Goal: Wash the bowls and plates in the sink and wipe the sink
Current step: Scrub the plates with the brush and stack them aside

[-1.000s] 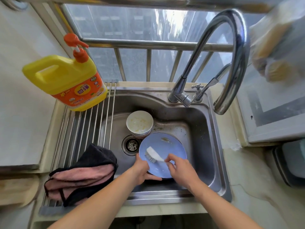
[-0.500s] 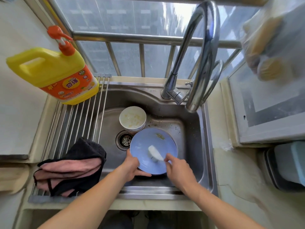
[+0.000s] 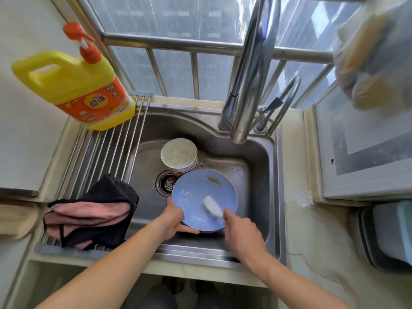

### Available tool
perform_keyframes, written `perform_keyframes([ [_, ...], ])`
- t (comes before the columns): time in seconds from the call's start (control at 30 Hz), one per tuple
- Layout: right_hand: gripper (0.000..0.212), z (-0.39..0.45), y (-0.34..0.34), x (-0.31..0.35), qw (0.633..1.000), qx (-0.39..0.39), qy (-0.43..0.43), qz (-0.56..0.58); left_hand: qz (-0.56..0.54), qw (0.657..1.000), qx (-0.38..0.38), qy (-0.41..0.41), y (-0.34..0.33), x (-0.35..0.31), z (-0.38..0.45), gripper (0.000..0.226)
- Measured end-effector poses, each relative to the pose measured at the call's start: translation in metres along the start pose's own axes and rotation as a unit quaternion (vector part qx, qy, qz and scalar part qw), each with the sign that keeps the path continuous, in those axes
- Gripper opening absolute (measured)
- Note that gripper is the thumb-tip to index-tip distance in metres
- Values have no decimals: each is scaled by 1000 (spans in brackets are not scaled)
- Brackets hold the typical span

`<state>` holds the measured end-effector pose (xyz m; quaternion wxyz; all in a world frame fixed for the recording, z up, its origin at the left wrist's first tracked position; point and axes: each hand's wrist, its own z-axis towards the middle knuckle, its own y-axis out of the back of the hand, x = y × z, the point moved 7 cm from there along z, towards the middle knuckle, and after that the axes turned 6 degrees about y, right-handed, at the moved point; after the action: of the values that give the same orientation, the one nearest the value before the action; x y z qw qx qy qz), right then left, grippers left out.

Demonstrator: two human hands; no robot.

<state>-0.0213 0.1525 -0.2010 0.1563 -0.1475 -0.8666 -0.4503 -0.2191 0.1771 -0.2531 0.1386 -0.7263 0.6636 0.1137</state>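
A blue plate [image 3: 200, 192] is tilted up in the steel sink [image 3: 263, 175], with a food smear near its far rim. My left hand [image 3: 174, 217] grips the plate's near left edge. My right hand [image 3: 240, 230] holds a white dish brush [image 3: 213, 205] whose head presses on the plate's face. Behind the plate stands a stack of white bowls [image 3: 179, 155] with residue in the top one. The drain [image 3: 168, 182] sits just left of the plate.
A tall chrome faucet [image 3: 247, 85] arches over the sink's back right. A yellow detergent bottle [image 3: 75, 90] stands on the roll-up rack [image 3: 104, 150] at left, with a black and pink cloth [image 3: 93, 210] on it. A counter with a dark bin [image 3: 388, 235] is at right.
The brush head has slid from the plate's left side toward its centre and right. The plate stays held by my left hand. The camera view shifted slightly.
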Motion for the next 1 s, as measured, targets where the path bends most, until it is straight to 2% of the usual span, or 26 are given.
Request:
perform_keyframes([
  [0.07, 2, -7, -5, 11, 999, 25, 40, -4, -2, 1000, -9, 1, 0, 0, -3, 56],
  [0.17, 4, 5, 10, -17, 999, -28, -42, 17, 0, 1000, -19, -2, 0, -1, -8, 53],
  [0.2, 4, 6, 10, -18, 998, -29, -44, 24, 2, 1000, -18, -5, -1, -2, -10, 51],
  [0.3, 5, -6, -7, 12, 997, 23, 63, 26, -2, 1000, -19, -3, -2, -1, -11, 41],
  [0.33, 6, -7, -10, 17, 997, 27, 74, 27, -6, 1000, -18, 0, -2, 0, -11, 40],
  [0.47, 9, 26, 4, -11, 995, -62, -60, 57, 13, 1000, -1, -2, -4, 2, -13, 37],
  [0.5, 9, 31, 1, -6, 995, -63, -51, 63, 20, 1000, 3, -4, -5, 1, -14, 35],
  [0.6, 7, 37, -21, 29, 996, -6, 60, 70, 36, 999, 16, 5, -4, -3, -14, 23],
  [0.63, 8, 40, -22, 30, 996, -7, 63, 68, 43, 999, 16, 5, -3, -4, -15, 20],
  [0.73, 8, 58, -8, 2, 993, -89, -39, 63, 68, 997, 19, 0, -1, -2, -15, 34],
  [0.77, 8, 60, -8, 0, 992, -99, -47, 63, 71, 997, 21, 0, -2, -1, -14, 35],
  [0.9, 9, 57, -28, 42, 995, -28, 84, 51, 31, 999, 20, 21, 3, 2, -5, 30],
  [1.0, 9, 66, -15, 37, 996, -53, 71, 18, 53, 998, 11, 12, 2, 0, -13, 27],
])
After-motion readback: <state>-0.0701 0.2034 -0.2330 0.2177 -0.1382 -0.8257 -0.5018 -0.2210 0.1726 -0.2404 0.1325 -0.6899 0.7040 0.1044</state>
